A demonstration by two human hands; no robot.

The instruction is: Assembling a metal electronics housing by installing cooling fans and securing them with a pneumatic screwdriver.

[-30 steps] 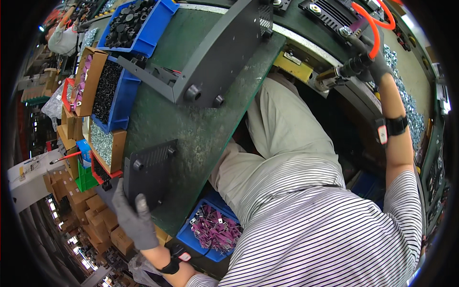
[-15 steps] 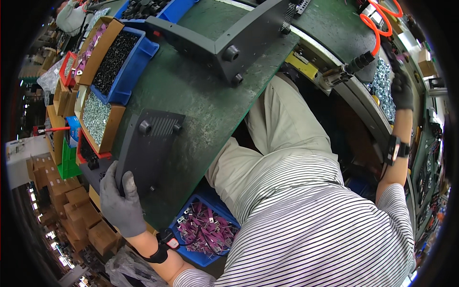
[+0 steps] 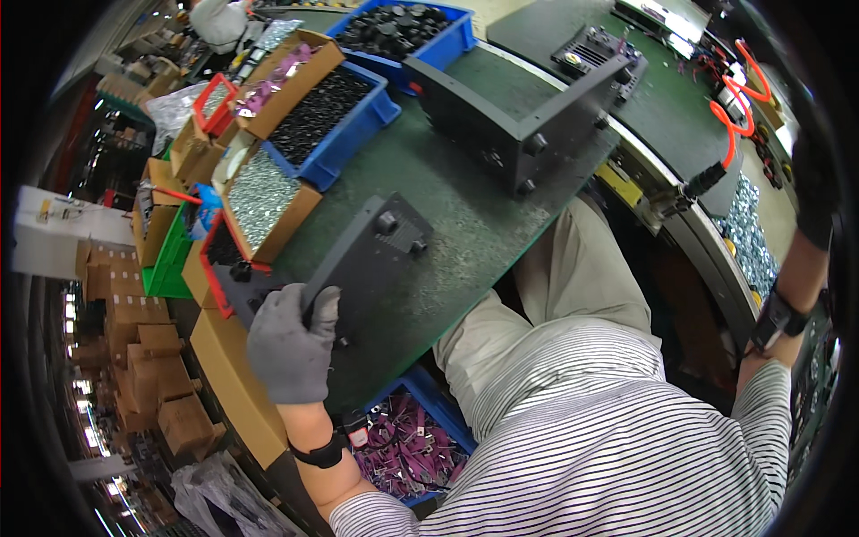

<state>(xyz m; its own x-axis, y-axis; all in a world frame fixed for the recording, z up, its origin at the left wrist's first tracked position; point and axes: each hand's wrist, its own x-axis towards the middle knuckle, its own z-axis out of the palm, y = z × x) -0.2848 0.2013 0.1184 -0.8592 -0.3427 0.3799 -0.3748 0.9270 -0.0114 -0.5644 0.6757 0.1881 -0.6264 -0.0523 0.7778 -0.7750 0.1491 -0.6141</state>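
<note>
My left hand [image 3: 291, 345], in a grey glove, grips the near edge of a flat dark grey plate [image 3: 367, 255] with small knobs on it. The plate lies on the green mat [image 3: 465, 224], tilted slightly up at my end. Farther back on the mat stands a larger black angled housing [image 3: 510, 116]. My right hand [image 3: 810, 179], in a dark glove, is raised at the far right rim of the view, and what it holds is hidden. A watch sits on that wrist.
Blue bins of black parts [image 3: 327, 112], cardboard boxes of silver screws [image 3: 259, 192] and a red tray [image 3: 219, 259] line the mat's left side. A blue bin of purple parts [image 3: 412, 443] sits under the table. A power screwdriver [image 3: 693, 188] and an orange coiled hose [image 3: 743, 89] hang at right.
My right hand has left the hanging screwdriver and swung out to the right rim. My left hand has shifted its hold on the plate's near edge, and the view has turned.
</note>
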